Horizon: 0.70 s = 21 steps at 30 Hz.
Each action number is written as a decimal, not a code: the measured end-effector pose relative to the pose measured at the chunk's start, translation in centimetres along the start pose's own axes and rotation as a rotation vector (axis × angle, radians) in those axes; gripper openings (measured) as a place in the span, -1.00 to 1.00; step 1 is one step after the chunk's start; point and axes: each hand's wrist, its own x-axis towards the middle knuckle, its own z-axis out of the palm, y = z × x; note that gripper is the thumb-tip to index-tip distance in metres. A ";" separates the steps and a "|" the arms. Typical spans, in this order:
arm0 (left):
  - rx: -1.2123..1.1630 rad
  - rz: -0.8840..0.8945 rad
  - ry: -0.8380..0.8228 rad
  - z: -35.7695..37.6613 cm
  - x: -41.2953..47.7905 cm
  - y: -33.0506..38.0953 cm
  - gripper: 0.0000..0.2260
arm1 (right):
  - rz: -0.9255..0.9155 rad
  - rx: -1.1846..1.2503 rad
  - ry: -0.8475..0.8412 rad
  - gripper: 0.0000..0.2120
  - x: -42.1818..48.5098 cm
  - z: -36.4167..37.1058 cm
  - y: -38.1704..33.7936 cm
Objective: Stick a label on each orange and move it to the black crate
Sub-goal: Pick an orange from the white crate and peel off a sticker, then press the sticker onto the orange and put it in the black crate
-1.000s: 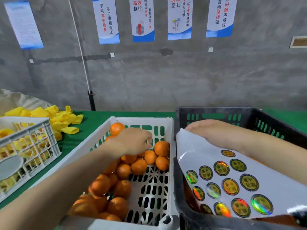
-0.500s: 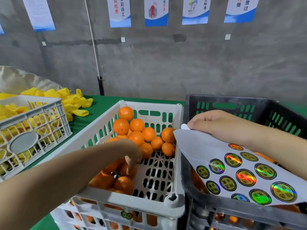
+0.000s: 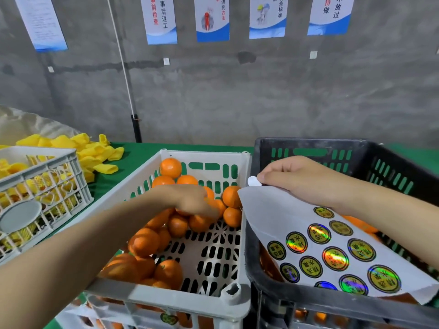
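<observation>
Several oranges [image 3: 169, 167] lie piled in the white crate [image 3: 204, 155] in front of me. My left hand [image 3: 190, 200] reaches into that pile, its fingers curled down over an orange [image 3: 198, 223] near the middle. My right hand [image 3: 301, 181] hovers over the black crate [image 3: 308, 145] on the right and holds a sheet of round holographic labels [image 3: 332, 248]. A peeled label [image 3: 254, 181], white side up, sticks out at its fingertips. Some oranges [image 3: 358, 224] show in the black crate, mostly hidden under the sheet.
On the left, a pale slatted crate [image 3: 54, 176] holds yellow foam nets, and more yellow nets [image 3: 95, 153] lie loose on the green table [image 3: 137, 153]. A grey wall with posters stands close behind. The two crates touch side by side.
My left hand moved from the nearer oranges toward the middle of the pile and closed over one. My right hand kept the label sheet over the black crate.
</observation>
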 end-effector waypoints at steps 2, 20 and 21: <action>0.003 0.049 0.289 -1.3 -0.1 0.1 -0.45 | -0.008 -0.028 0.040 -0.74 0.1 -0.2 0.2; -0.702 0.397 0.847 -1.1 -2.2 5.0 -0.55 | -0.120 -0.032 0.343 -0.81 0.9 -0.9 0.9; -0.704 0.393 0.862 -1.1 -2.1 4.9 -0.56 | -0.128 -0.045 0.371 -0.81 0.9 -1.0 0.9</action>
